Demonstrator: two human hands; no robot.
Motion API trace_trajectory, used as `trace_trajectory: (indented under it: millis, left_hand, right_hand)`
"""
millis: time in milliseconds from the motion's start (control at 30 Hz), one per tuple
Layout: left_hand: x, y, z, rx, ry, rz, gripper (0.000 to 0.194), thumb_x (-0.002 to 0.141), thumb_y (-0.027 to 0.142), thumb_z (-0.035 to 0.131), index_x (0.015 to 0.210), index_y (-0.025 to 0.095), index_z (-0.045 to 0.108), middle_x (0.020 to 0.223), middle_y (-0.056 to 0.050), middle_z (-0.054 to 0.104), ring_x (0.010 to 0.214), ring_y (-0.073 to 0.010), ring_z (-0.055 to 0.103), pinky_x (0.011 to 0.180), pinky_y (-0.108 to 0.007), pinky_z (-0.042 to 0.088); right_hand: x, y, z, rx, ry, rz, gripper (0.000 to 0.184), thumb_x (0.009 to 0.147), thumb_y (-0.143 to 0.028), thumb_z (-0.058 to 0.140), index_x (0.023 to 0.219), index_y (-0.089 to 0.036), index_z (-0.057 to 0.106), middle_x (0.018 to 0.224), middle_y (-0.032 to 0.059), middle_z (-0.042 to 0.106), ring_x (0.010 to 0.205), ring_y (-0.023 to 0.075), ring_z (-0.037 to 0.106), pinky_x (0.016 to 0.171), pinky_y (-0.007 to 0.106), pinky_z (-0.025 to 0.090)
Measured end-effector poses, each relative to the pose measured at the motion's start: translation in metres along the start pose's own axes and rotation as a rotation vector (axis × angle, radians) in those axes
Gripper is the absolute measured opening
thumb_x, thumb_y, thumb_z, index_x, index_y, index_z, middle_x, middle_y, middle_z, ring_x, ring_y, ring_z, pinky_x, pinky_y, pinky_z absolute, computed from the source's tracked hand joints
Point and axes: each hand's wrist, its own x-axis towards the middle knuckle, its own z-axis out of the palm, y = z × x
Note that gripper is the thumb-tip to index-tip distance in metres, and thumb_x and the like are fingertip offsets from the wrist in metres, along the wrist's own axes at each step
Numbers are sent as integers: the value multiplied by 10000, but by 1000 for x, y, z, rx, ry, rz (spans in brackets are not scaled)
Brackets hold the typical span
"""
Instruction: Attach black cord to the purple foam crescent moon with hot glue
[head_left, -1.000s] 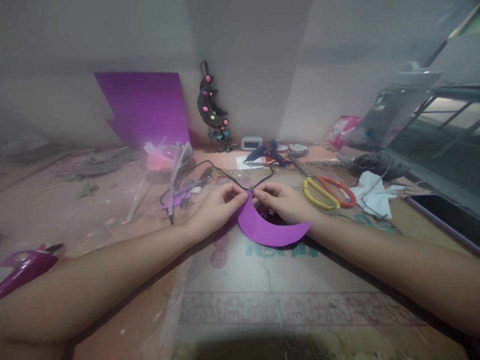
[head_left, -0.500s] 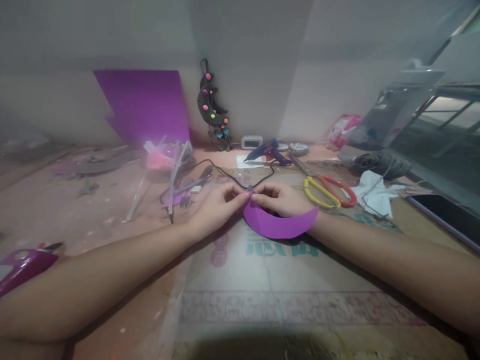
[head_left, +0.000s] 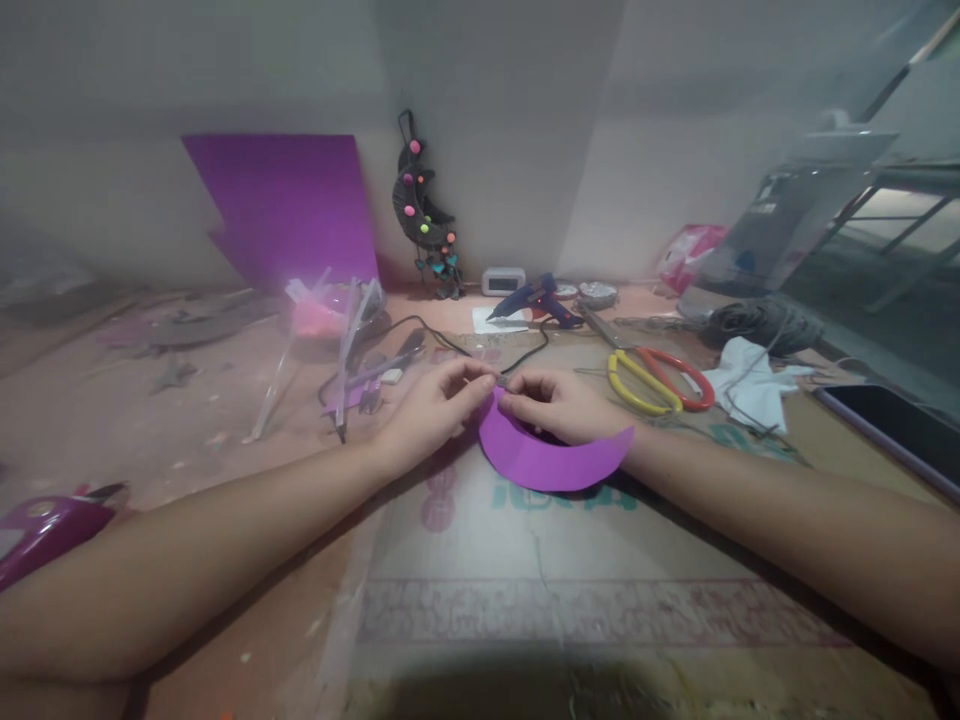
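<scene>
A purple crescent of paper or card [head_left: 551, 463] hangs from my fingers above a printed board [head_left: 540, 560]. My left hand [head_left: 446, 402] pinches at its upper left tip with thumb and fingers. Close against it, my right hand [head_left: 559, 402] grips the same tip, thumb on the purple face. A small grey bit shows between the fingertips, too small to make out. The crescent's other tip points right, over my right wrist. Behind my hands lies a blue glue gun [head_left: 534, 296] with a red light, its dark cord curving toward my fingers.
Scissors with a yellow handle [head_left: 615, 385] lie right of my hands, near white tissue [head_left: 750, 385], grey yarn [head_left: 757, 325] and a phone [head_left: 892, 430]. A decorated dark moon [head_left: 405, 205] and purple sheet [head_left: 292, 200] lean on the wall. A purple tool [head_left: 52, 535] is far left.
The crescent has tilted and dropped slightly down and left. My left fingers have shifted a little at the tip, and both hands stay close together.
</scene>
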Motion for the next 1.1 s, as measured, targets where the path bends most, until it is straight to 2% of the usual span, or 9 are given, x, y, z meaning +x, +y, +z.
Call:
trace_trajectory:
  millis: [267, 533, 700, 800, 867, 967, 1033, 1100]
  left_hand:
    - [-1, 3, -1, 78, -53, 0, 289, 880, 440, 561, 969, 171, 616, 762, -1, 555, 586, -92, 494, 460, -177, 394]
    - [-1, 4, 0, 137, -37, 45, 256, 875, 402, 574, 886, 157, 646, 766, -15, 613, 563, -83, 469, 511, -198, 364]
    - [1, 0, -1, 117, -28, 53, 279, 885, 416, 555, 906, 166, 677, 798, -35, 645, 662, -129, 533, 557, -218, 383]
    - [1, -1, -1, 98, 27, 68, 342, 925, 433, 475, 950, 170, 693, 879, -57, 658, 776, -159, 570, 605, -230, 414]
    - [1, 0, -1, 96, 20, 70, 337, 928, 430, 472, 959, 171, 685, 903, -54, 656, 796, -159, 573, 627, -232, 424]
    - [0, 3, 1, 109, -57, 43, 244, 887, 385, 561, 903, 163, 660, 825, -22, 632, 714, -130, 549, 606, -221, 412]
    - [0, 3, 2, 106, -62, 20, 207, 872, 357, 585, 867, 157, 637, 780, -3, 605, 648, -106, 513, 576, -211, 390]
    - [1, 3, 2, 67, -37, -11, 202, 870, 353, 582, 836, 156, 611, 746, 11, 580, 602, -92, 478, 545, -204, 366]
  right_hand:
    - [1, 5, -2, -204, -54, -103, 217, 822, -351, 569, 694, -178, 540, 633, -25, 501, 581, 101, 453, 536, 241, 340]
    - [-1, 2, -1, -240, -53, -118, 192, 816, -332, 575, 700, -181, 551, 645, -15, 537, 589, 107, 480, 541, 238, 360]
    - [-1, 3, -1, -218, -44, -105, 216, 822, -357, 574, 698, -183, 545, 623, -21, 515, 571, 106, 467, 520, 236, 348]
    - [-1, 5, 0, -137, 12, -98, 236, 819, -391, 585, 717, -185, 534, 620, -28, 505, 555, 101, 453, 504, 233, 340]
    - [-1, 7, 0, -80, 75, -96, 246, 818, -415, 591, 743, -188, 533, 616, -34, 507, 538, 99, 450, 493, 232, 339]
    - [0, 9, -1, 5, 116, -86, 277, 815, -452, 604, 764, -191, 525, 599, -42, 501, 507, 92, 440, 470, 226, 335]
    - [4, 8, -7, 87, 132, -89, 300, 822, -488, 597, 801, -198, 522, 607, -45, 499, 488, 91, 441, 457, 227, 346]
    - [5, 0, -16, 128, 243, -148, 302, 844, -504, 573, 847, -204, 542, 654, -36, 507, 509, 92, 457, 479, 235, 376]
